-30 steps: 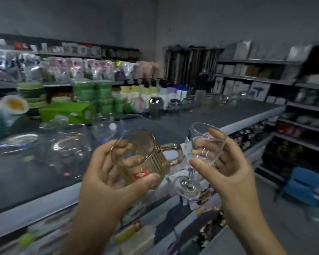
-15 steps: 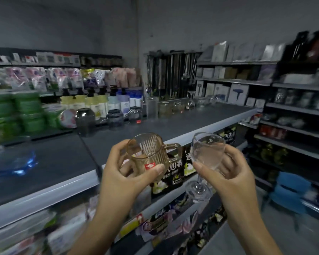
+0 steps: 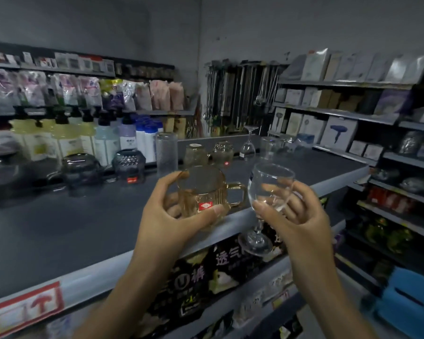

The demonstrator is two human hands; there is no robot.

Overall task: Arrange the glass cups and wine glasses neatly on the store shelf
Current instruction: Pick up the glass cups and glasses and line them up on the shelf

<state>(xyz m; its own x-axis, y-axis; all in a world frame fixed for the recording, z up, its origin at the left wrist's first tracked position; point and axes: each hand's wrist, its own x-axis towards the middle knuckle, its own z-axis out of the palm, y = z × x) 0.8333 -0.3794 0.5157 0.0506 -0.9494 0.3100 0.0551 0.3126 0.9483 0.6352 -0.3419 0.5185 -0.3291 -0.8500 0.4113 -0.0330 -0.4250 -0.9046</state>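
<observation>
Both hands have drawn nearer the shelf's far right corner as the view swung that way. Left hand has its fingers wrapped round the amber glass mug, held mouth-up above the front edge, handle pointing right. Right hand curls its fingers round the bowl of the wine glass, just beside the mug, foot hanging past the front edge. Along the back edge stand a tall tumbler, upturned amber cups and an inverted stem glass.
</observation>
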